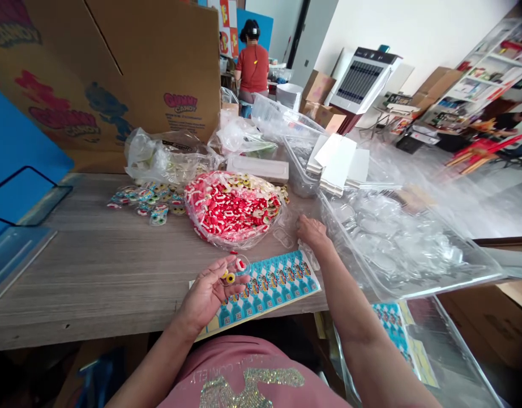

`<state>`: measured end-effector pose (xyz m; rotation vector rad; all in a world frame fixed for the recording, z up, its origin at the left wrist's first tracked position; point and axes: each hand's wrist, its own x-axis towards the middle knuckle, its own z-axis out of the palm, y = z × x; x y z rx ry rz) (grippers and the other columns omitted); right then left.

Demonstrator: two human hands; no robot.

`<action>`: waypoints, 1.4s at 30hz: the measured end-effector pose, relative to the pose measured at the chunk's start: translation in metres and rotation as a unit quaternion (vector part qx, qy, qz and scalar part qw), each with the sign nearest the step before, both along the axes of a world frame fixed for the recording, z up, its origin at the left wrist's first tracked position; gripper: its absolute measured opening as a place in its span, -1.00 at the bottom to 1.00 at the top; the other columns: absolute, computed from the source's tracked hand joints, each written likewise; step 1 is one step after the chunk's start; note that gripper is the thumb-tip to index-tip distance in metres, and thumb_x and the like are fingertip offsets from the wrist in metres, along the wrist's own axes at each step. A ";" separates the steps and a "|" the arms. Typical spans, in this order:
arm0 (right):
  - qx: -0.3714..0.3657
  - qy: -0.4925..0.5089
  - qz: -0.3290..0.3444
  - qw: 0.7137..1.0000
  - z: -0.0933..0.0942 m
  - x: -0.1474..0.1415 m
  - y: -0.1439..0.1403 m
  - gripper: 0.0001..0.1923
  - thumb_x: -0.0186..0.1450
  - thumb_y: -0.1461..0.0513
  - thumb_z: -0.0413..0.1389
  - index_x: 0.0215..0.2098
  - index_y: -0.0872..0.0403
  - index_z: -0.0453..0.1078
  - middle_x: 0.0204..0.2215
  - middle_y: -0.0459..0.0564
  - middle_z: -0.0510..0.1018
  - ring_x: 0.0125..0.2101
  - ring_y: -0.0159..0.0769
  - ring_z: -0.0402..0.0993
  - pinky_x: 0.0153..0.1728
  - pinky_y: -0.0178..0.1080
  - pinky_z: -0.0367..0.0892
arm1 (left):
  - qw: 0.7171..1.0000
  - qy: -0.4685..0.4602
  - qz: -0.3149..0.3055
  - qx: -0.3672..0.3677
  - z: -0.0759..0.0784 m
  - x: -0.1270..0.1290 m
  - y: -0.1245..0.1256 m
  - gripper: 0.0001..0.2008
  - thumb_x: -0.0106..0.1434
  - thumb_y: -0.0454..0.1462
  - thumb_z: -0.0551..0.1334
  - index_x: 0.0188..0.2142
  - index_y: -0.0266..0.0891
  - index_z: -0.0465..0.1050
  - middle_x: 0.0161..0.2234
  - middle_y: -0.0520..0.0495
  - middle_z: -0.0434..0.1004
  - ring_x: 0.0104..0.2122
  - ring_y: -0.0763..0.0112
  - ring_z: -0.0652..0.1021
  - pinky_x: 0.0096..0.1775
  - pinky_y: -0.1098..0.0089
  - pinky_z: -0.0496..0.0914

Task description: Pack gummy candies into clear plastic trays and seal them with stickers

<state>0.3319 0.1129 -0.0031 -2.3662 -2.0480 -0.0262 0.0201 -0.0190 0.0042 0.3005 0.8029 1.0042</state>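
My left hand (205, 294) is closed around a small clear plastic shell (246, 263), palm up. Inside the shell lie a red-and-white gummy (240, 264) and yellow eyeball-like gummies (230, 277). Under that hand is a sheet of blue printed stickers (265, 286). Farther right, my right hand (312, 231) reaches down among loose clear plastic shells (283, 237), its fingers bent together; what the tips grip is hidden. Between and beyond both hands sits an open plastic bag (239, 241) heaped with red-and-white gummies (227, 207). A stray red piece (234, 253) lies before the bag.
Filled small packs (159, 214) lie left of the bag. To the right, a clear bin (371, 286) holds many plastic shells, with white cards (339, 161) behind. A large cardboard box (159, 68) stands at back left. Another person (253, 65) is in the background.
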 end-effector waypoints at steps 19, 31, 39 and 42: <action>0.036 0.481 0.281 0.829 0.072 -0.095 -0.078 -0.78 0.30 0.19 0.12 -0.14 0.04 0.55 -0.39 -0.07 0.55 -0.38 -0.35 0.46 -0.31 -0.27 0.38 | 0.992 -0.108 -0.067 0.023 -0.011 -0.010 0.013 -0.70 0.39 -0.15 0.18 -0.04 -0.34 0.46 -0.13 -0.31 0.61 -0.26 0.06 0.68 -0.32 0.25 0.56; 0.161 0.323 0.276 0.891 0.022 -0.094 -0.085 -0.69 0.28 0.33 0.03 -0.04 0.07 0.46 -0.43 -0.05 0.54 -0.43 -0.33 0.44 -0.33 -0.28 0.34 | 0.997 -0.070 -0.041 0.011 -0.018 -0.027 -0.006 -0.76 0.33 -0.34 0.21 -0.01 -0.34 0.44 -0.16 -0.26 0.62 -0.27 0.08 0.69 -0.42 0.36 0.55; 0.052 0.238 0.310 0.919 -0.037 -0.096 -0.108 -0.74 0.31 0.37 0.02 -0.12 0.10 0.49 -0.43 -0.03 0.60 -0.43 -0.33 0.51 -0.35 -0.33 0.33 | 0.998 -0.048 -0.002 -0.031 -0.015 -0.033 -0.006 -0.77 0.35 -0.39 0.15 -0.02 -0.35 0.41 -0.22 -0.24 0.62 -0.31 0.16 0.69 -0.42 0.39 0.57; 0.011 0.237 0.302 0.923 -0.033 -0.095 -0.102 -0.74 0.30 0.37 0.04 -0.12 0.08 0.49 -0.38 -0.05 0.63 -0.41 -0.34 0.53 -0.33 -0.34 0.32 | 0.999 -0.037 -0.002 -0.033 -0.013 -0.033 -0.005 -0.79 0.34 -0.39 0.15 -0.03 -0.35 0.41 -0.22 -0.23 0.62 -0.31 0.15 0.69 -0.43 0.39 0.56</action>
